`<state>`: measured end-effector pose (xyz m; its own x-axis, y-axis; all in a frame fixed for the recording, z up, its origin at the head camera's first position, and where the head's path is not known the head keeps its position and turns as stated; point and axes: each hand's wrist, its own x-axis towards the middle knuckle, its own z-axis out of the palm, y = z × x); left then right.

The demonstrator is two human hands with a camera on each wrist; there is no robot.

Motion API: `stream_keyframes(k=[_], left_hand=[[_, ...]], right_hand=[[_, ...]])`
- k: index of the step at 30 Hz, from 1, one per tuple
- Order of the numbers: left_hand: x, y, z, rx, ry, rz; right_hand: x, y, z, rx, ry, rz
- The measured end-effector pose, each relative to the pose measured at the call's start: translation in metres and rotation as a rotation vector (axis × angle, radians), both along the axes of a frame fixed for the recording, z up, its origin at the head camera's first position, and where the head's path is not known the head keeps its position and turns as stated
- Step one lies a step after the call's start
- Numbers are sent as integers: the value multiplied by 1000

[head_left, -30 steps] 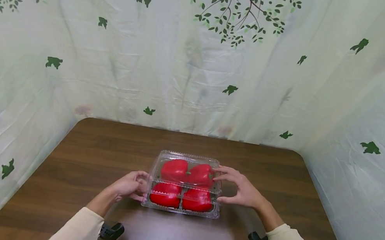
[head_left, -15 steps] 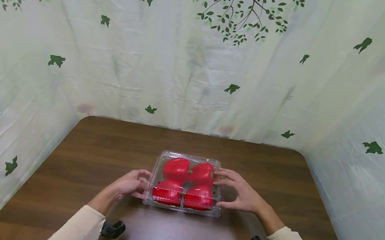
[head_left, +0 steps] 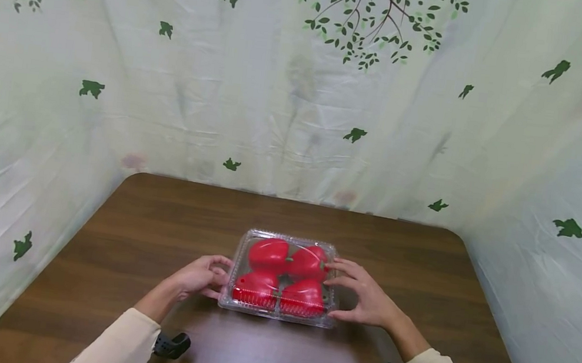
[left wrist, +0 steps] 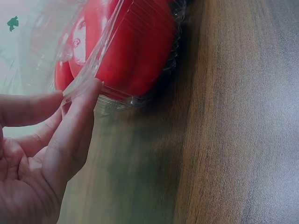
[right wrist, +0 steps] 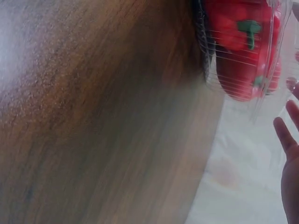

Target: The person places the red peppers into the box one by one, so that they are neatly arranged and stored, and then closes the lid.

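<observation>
A clear plastic clamshell box (head_left: pixel 276 317) stands mid-table with several red bell peppers (head_left: pixel 268 254) inside, in two rows. Its ribbed lid lies over them. At the left side my left hand (head_left: pixel 198 278) pinches the thin plastic rim between thumb and fingers, plain in the left wrist view, where a pepper (left wrist: pixel 135 51) shows through the wall. My right hand (head_left: pixel 366 296) is at the opposite side, fingers spread and lightly bent, fingertips right by the rim. From the right wrist, green stems show on the peppers (right wrist: pixel 233 70); only part of the right hand (right wrist: pixel 290 158) appears there.
The box rests on a brown wood-grain table (head_left: pixel 181 211) with rounded far corners. A pale curtain (head_left: pixel 298 117) with printed leaves stands round its back and sides. Dark wrist bands (head_left: pixel 171 346) sit by the cream sleeves (head_left: pixel 116 343).
The lid's front edge has come down toward the front of the box, over the nearer peppers. Both hands keep their places at the sides. The head view has shifted slightly.
</observation>
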<state>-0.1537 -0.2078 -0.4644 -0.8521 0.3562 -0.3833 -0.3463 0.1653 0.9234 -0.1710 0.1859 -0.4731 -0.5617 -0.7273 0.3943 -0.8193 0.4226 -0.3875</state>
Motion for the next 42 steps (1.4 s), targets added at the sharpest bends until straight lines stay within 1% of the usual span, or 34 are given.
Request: stream_keyframes(k=[8,12,17,24,32,37,42], left_hand=[[1,0,1,-30,-17,55],[1,0,2,-48,-20,64],[2,1,3,-54,-24,48],[4,1,5,-32,-20,18],[3,0,1,19,-2,-11],[2,-1,0,6,6,-2],[2,1,-1,-7,-1,24]], right_hand=[[-2,-1,0,0,19,8],[-1,-2,-1,9,5,3],[0,-1,1,16,-30,-14],[1,-1,1,14,-21,-13],[1,-1,0,16,-29,-22],[1,-1,-2,12,-38,-29],[1,-1,-4,-5,-28,-18]])
